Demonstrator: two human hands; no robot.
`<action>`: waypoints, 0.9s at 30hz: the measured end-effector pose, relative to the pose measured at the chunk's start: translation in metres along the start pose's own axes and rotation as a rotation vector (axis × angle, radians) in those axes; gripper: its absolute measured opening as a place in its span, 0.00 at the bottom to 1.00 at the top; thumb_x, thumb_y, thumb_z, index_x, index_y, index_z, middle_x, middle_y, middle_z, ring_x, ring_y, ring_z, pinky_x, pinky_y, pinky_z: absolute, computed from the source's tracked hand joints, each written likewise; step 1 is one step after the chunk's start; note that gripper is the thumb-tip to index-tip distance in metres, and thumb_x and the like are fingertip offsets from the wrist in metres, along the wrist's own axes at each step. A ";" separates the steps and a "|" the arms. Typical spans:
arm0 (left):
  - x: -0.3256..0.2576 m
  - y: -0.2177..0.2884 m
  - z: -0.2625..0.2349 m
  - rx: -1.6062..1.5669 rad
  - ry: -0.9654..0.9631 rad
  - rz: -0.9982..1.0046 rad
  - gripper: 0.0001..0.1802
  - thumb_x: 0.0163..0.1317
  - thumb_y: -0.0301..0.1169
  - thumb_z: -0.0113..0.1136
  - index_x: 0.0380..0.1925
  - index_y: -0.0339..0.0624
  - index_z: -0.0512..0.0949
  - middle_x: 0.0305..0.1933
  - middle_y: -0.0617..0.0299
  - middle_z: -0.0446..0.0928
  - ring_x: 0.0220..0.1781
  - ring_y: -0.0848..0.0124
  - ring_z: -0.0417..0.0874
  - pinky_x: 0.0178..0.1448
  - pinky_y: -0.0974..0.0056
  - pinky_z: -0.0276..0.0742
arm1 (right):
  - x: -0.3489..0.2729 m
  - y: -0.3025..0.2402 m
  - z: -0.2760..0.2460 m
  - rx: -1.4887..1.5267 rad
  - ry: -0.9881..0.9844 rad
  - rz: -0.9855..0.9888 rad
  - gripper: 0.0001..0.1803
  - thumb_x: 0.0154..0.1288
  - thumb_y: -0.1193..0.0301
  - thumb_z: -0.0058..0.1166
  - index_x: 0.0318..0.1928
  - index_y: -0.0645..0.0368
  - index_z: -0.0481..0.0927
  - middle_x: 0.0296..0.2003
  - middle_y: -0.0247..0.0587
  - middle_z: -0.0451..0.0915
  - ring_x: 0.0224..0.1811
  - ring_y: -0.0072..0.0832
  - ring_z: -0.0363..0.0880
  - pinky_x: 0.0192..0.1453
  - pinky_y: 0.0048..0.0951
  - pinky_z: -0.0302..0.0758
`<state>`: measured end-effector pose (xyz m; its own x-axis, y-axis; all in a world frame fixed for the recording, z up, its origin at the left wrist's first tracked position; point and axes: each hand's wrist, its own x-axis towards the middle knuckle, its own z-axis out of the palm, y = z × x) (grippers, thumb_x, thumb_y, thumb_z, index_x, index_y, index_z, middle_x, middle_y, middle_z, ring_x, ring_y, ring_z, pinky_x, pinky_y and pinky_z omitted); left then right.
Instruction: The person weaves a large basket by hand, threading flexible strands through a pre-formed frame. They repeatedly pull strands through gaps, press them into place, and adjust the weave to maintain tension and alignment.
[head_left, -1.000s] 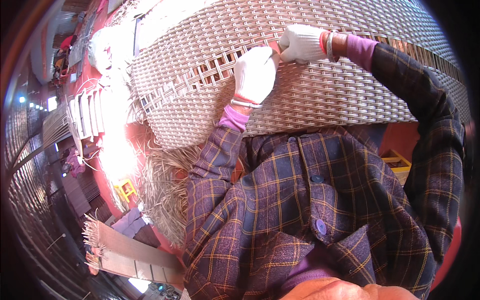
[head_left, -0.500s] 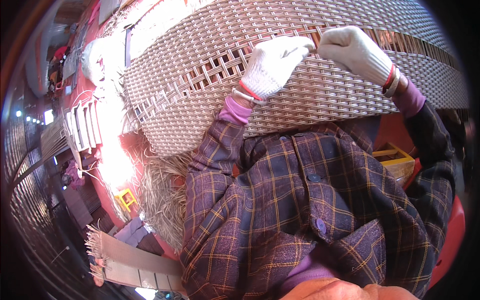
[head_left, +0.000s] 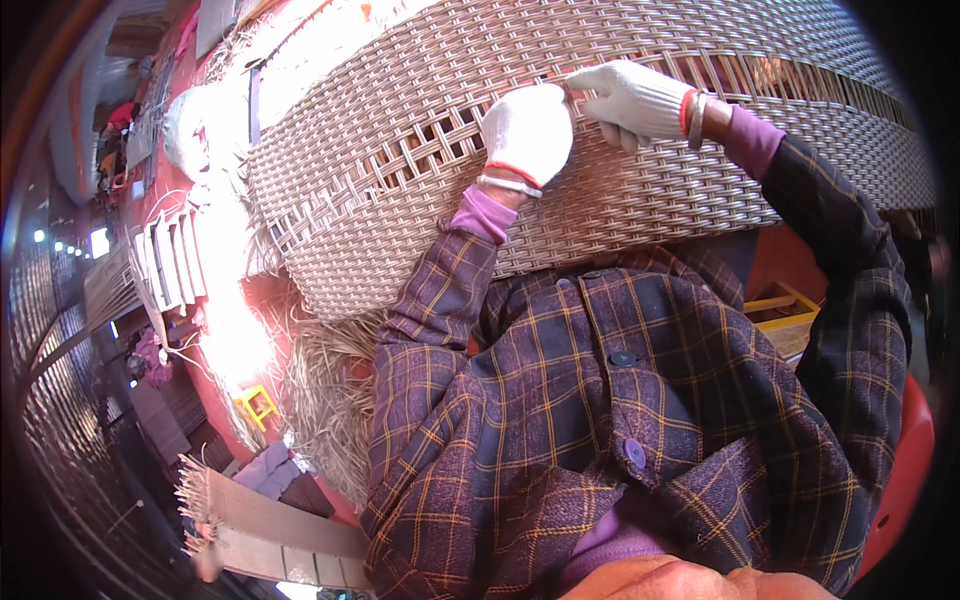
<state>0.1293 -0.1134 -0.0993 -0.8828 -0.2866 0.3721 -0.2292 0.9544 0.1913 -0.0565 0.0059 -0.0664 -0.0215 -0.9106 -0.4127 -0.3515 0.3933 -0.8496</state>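
Observation:
A large panel of woven grey-brown wicker strands stretches in front of me, with a looser band of open gaps running across it. Both my hands wear white knitted gloves with red cuffs. My left hand rests at this band with its fingers curled under and mostly hidden. Close beside it on the right, my right hand reaches across with thumb and forefinger drawn together near the left knuckles. The other right fingers hang bent over the weave. Anything pinched there is too small to make out.
A pile of loose strands lies left of me on the red floor. Beyond are a small yellow stool and a fringed woven strip. A yellow-edged wooden box sits to my right, under the panel.
My right hand has moved left and turned so its fingers point toward the left hand. The left hand has shifted slightly left and curled its fingers inward.

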 end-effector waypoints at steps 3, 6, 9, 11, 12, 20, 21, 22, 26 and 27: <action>0.002 -0.005 -0.005 -0.165 0.034 -0.091 0.10 0.69 0.37 0.63 0.34 0.47 0.89 0.32 0.58 0.88 0.34 0.54 0.90 0.39 0.52 0.85 | 0.017 -0.021 -0.003 -0.461 0.033 -0.076 0.14 0.76 0.66 0.58 0.56 0.55 0.89 0.26 0.42 0.88 0.25 0.29 0.90 0.31 0.32 0.87; -0.004 0.004 -0.018 -0.374 0.070 -0.223 0.10 0.71 0.36 0.65 0.39 0.44 0.91 0.35 0.56 0.89 0.35 0.58 0.90 0.41 0.56 0.85 | 0.025 -0.028 -0.008 -0.754 0.138 -0.296 0.11 0.69 0.64 0.68 0.39 0.60 0.92 0.24 0.42 0.86 0.24 0.29 0.86 0.31 0.34 0.82; -0.009 0.016 -0.028 -0.605 0.199 -0.343 0.11 0.73 0.33 0.70 0.48 0.38 0.90 0.43 0.55 0.91 0.40 0.70 0.91 0.46 0.63 0.87 | 0.021 -0.020 -0.013 -0.376 0.134 -0.176 0.12 0.70 0.64 0.67 0.39 0.61 0.93 0.22 0.37 0.84 0.21 0.23 0.82 0.27 0.29 0.78; -0.010 0.022 -0.028 -0.590 0.241 -0.393 0.13 0.74 0.33 0.70 0.51 0.38 0.90 0.47 0.56 0.91 0.41 0.71 0.90 0.48 0.64 0.86 | 0.015 -0.012 -0.014 -0.199 0.153 -0.043 0.12 0.72 0.65 0.66 0.40 0.61 0.93 0.21 0.34 0.83 0.19 0.20 0.79 0.24 0.26 0.75; -0.011 0.022 -0.028 -0.551 0.266 -0.386 0.13 0.74 0.33 0.70 0.52 0.38 0.90 0.47 0.57 0.91 0.41 0.72 0.89 0.48 0.65 0.85 | 0.013 -0.009 -0.013 -0.156 0.154 -0.045 0.12 0.72 0.65 0.65 0.40 0.61 0.93 0.20 0.33 0.82 0.19 0.18 0.77 0.23 0.25 0.73; -0.016 0.012 -0.024 -0.717 0.174 -0.501 0.13 0.73 0.31 0.70 0.52 0.37 0.89 0.47 0.57 0.90 0.42 0.71 0.89 0.48 0.65 0.85 | -0.017 -0.003 -0.024 -0.052 0.336 -0.188 0.16 0.82 0.62 0.60 0.52 0.63 0.89 0.24 0.28 0.81 0.18 0.13 0.76 0.20 0.19 0.71; -0.014 0.014 -0.025 -0.699 0.169 -0.484 0.13 0.75 0.31 0.68 0.55 0.36 0.88 0.46 0.59 0.90 0.39 0.75 0.87 0.45 0.68 0.84 | -0.030 -0.010 -0.036 -0.192 0.344 -0.142 0.15 0.82 0.62 0.59 0.52 0.62 0.89 0.24 0.27 0.80 0.17 0.13 0.74 0.20 0.19 0.71; -0.012 0.015 -0.026 -0.682 0.162 -0.460 0.14 0.77 0.30 0.66 0.57 0.36 0.88 0.45 0.60 0.90 0.36 0.78 0.86 0.42 0.70 0.82 | -0.042 -0.018 -0.050 -0.331 0.357 -0.095 0.15 0.83 0.62 0.59 0.52 0.61 0.88 0.24 0.26 0.80 0.17 0.13 0.73 0.20 0.19 0.70; 0.020 0.032 -0.022 -0.793 0.088 -0.219 0.15 0.78 0.34 0.66 0.59 0.41 0.88 0.48 0.57 0.91 0.37 0.77 0.88 0.40 0.68 0.85 | -0.122 -0.046 -0.084 -0.043 0.635 -0.076 0.11 0.72 0.69 0.63 0.43 0.65 0.90 0.23 0.28 0.82 0.25 0.14 0.77 0.30 0.24 0.74; 0.028 0.034 -0.022 -0.643 0.035 -0.159 0.14 0.77 0.38 0.64 0.52 0.43 0.90 0.49 0.50 0.91 0.43 0.63 0.95 0.45 0.61 0.91 | -0.126 -0.049 -0.093 0.007 0.582 -0.043 0.10 0.74 0.70 0.62 0.43 0.64 0.90 0.23 0.26 0.82 0.23 0.12 0.76 0.27 0.22 0.70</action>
<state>0.1056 -0.0909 -0.0628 -0.8423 -0.4324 0.3219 -0.0553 0.6633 0.7463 -0.1234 0.0899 0.0581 -0.5187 -0.8449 -0.1310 -0.3575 0.3535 -0.8644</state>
